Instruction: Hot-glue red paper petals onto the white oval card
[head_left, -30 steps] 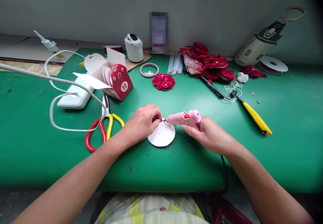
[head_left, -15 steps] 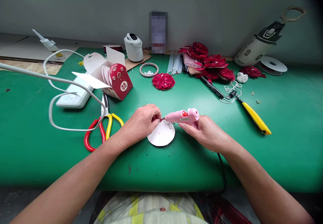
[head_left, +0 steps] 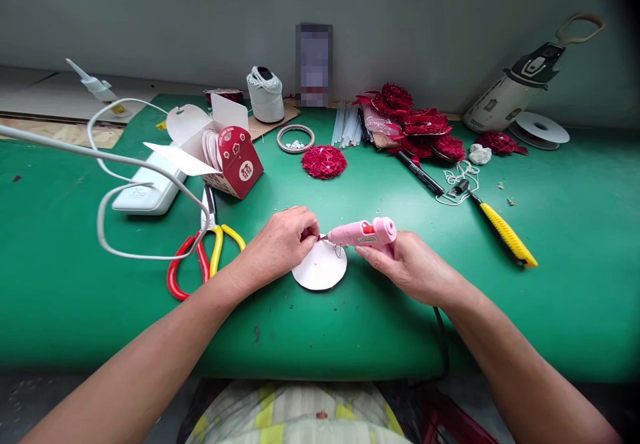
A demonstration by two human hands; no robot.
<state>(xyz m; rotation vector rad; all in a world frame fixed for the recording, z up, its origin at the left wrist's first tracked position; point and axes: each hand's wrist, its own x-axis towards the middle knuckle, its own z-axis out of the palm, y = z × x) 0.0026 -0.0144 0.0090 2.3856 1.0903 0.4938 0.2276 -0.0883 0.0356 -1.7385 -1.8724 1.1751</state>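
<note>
A white paper disc lies on the green table in front of me. Over its upper left edge my left hand is pinched on a tiny dark red piece, mostly hidden by the fingers. My right hand grips a pink glue gun from the right. The gun's metal nozzle points left and meets the red piece at the disc's top edge. Beyond the disc sits a round red flower.
Red-and-yellow-handled pliers, an open red box of discs and a white power bank are at left. Glue sticks, red rosettes, a black marker and a yellow cutter lie behind and right. A white cable loops at left.
The glue gun and my right hand have shifted very slightly to the right. My left hand and the disc stay where they were.
</note>
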